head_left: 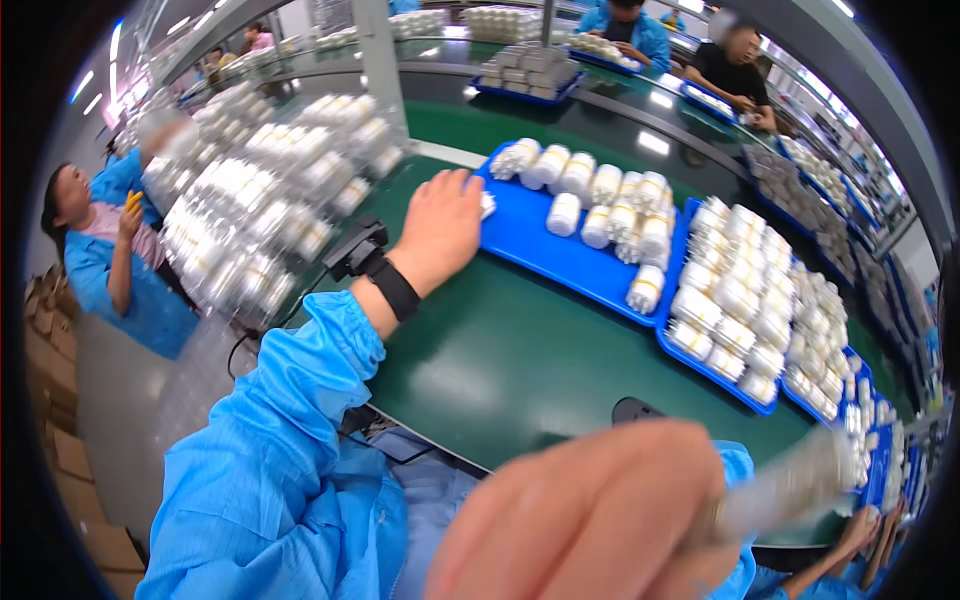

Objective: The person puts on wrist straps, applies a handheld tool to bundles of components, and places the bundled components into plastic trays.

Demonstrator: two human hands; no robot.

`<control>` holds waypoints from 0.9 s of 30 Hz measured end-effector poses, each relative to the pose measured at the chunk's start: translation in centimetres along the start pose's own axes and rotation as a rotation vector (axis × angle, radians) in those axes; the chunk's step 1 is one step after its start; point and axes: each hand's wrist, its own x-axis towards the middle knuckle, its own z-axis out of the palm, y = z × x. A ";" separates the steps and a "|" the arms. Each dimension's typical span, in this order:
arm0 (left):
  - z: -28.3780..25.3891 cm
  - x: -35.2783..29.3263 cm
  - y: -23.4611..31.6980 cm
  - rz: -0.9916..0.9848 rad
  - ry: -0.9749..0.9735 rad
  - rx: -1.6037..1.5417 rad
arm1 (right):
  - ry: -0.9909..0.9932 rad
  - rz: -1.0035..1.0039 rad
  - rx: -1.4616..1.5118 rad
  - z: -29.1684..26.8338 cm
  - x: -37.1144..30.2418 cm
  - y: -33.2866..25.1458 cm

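My left hand, with a black band at its wrist, is at the left end of a blue tray. Its fingers curl over a white bundle, of which only the end shows. Close to the camera, my right hand is large and smeared by motion. Its closed fingers grip a pale cylindrical bundle, which points off to the right and is too blurred for detail. Inside the tray lie several white cylindrical bundles with yellowish bands, mostly along the far and right sides.
A fuller blue tray of stacked bundles adjoins on the right. Clear-wrapped packs pile up at the left beside a metal post. A dark object lies on the green table. Other people work across the line and at left.
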 end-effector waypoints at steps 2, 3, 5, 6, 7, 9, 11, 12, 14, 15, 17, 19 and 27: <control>1.5 -0.7 -0.2 -0.175 -0.153 -0.092 | -0.196 -0.190 -0.019 -0.2 2.0 -0.4; 1.9 -0.8 0.0 -0.171 -0.153 -0.098 | -0.192 -0.192 -0.024 -0.1 2.2 -0.9; 2.5 -1.0 -0.1 -0.285 -0.241 -0.234 | -0.127 0.100 0.009 -0.5 2.3 -2.3; 2.7 -1.1 0.0 -0.282 -0.248 -0.242 | -0.087 0.246 0.026 -0.4 2.1 -2.8; 2.9 -1.2 -0.2 -0.218 -0.152 -0.199 | -0.077 0.247 0.025 -0.5 2.1 -3.0; 2.9 -1.2 -0.4 -0.163 -0.069 -0.155 | -0.117 0.282 0.008 -1.1 2.4 -3.0; 2.7 -1.2 -0.9 -0.123 -0.126 -0.187 | -0.118 0.280 0.013 -2.0 2.9 -2.9; 2.6 -0.8 -0.8 -0.123 -0.135 -0.196 | -0.122 0.269 -0.006 -2.2 3.0 -2.8; 2.5 -0.4 -0.7 -0.191 -0.229 -0.276 | -0.060 0.210 -0.005 -2.3 2.1 -1.7; 2.8 -0.2 -0.4 -0.172 -0.235 -0.299 | -0.002 0.141 -0.026 -2.2 1.3 -1.2; 3.2 0.0 -0.3 -0.173 -0.169 -0.241 | 0.080 0.060 -0.075 -2.9 0.4 -0.3; 2.8 0.0 -0.7 -0.146 -0.219 -0.245 | 0.148 0.227 -0.707 -5.7 -0.2 -0.1; 1.1 0.4 0.9 -0.230 0.014 -0.620 | 0.214 0.447 -1.854 -13.8 -5.3 -0.7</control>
